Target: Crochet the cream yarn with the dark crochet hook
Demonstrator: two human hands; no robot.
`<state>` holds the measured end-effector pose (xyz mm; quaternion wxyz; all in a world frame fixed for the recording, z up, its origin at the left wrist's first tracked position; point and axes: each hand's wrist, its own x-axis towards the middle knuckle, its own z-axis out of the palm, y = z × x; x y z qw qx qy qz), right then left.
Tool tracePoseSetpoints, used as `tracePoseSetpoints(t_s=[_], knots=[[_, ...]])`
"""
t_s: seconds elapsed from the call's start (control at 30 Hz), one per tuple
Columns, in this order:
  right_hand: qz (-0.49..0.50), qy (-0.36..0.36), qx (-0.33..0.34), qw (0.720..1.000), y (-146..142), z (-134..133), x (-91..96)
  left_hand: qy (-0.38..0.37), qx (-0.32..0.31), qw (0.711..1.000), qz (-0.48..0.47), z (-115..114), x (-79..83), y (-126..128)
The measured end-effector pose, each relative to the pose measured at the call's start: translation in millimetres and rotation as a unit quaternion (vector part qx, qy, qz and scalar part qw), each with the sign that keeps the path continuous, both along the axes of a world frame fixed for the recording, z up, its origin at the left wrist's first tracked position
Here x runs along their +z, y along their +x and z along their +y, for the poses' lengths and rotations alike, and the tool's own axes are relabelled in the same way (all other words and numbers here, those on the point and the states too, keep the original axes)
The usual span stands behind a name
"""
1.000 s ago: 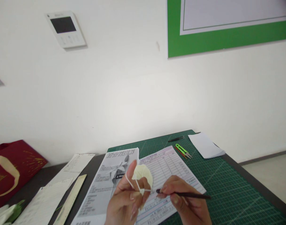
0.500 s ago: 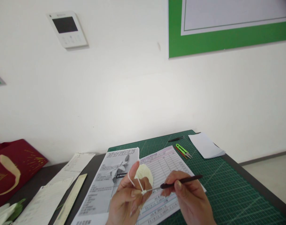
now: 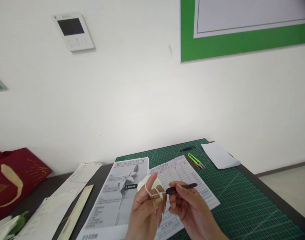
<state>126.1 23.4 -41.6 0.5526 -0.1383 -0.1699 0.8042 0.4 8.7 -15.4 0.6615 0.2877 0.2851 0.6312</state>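
My left hand (image 3: 146,209) is closed on a small cream crocheted piece (image 3: 152,184), with a strand of white yarn (image 3: 148,192) looped over its raised forefinger. Just to its right, my right hand (image 3: 190,209) pinches a dark crochet hook (image 3: 181,188) whose tip points left into the yarn. Both hands hover low at the centre, over a printed form (image 3: 179,173) and a black-and-white instruction sheet (image 3: 114,196) lying on a green cutting mat (image 3: 242,200).
Green thread snips (image 3: 195,160), a dark pen-like tool (image 3: 188,148) and a white slip of paper (image 3: 219,155) lie at the mat's far end. At left are a ruler (image 3: 76,211), loose papers (image 3: 78,176), a red bag (image 3: 12,180) and a white flower (image 3: 6,226). A wall stands close behind.
The right hand has swung the hook's handle up and drawn it leftward, close to the left hand. The left hand has shifted slightly right and up with the yarn piece.
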Motion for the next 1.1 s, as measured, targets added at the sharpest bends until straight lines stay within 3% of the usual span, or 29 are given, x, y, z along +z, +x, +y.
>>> tracePoseSetpoints(t_s=[0.17, 0.3, 0.4, 0.47, 0.53, 0.6, 0.67, 0.73, 0.8, 0.97, 1.1], knots=[[-0.017, -0.008, -0.019, 1.000, -1, 1, -0.1, 0.052, 0.068, 0.993, 0.080, 0, -8.3, 4], [-0.053, 0.000, -0.048, 0.997, -2, 0, 1.1, 0.111, 0.117, 0.971, 0.174, -1, -20.5, 4], [-0.143, 0.029, -0.123, 0.982, -5, -6, 1.1, 0.091, 0.155, 0.962, 0.206, -2, -22.5, 8], [-0.244, 0.102, -0.228, 0.937, -7, -12, 1.4, 0.053, 0.157, 0.975, 0.149, -2, -16.8, 11], [-0.331, 0.246, -0.324, 0.852, -7, -16, 2.2, -0.009, 0.119, 0.992, 0.049, 0, -7.4, 13], [-0.369, 0.362, -0.348, 0.782, -5, -18, 3.3, -0.061, 0.058, 0.996, -0.034, 2, 1.3, 11], [-0.377, 0.412, -0.352, 0.751, -3, -17, 4.8, -0.100, 0.009, 0.991, -0.092, 4, 6.3, 6], [-0.367, 0.417, -0.344, 0.757, -2, -16, 6.4, -0.113, -0.028, 0.985, -0.130, 5, 7.6, 0], [-0.338, 0.394, -0.325, 0.791, -2, -15, 8.0, -0.105, -0.049, 0.981, -0.152, 5, 7.6, -4], [-0.248, 0.209, -0.263, 0.909, -6, -17, 8.5, -0.089, -0.056, 0.982, -0.154, 4, 10.2, -6], [-0.201, 0.108, -0.208, 0.951, -5, -16, 4.7, -0.065, -0.051, 0.983, -0.166, 5, 11.4, -7]])
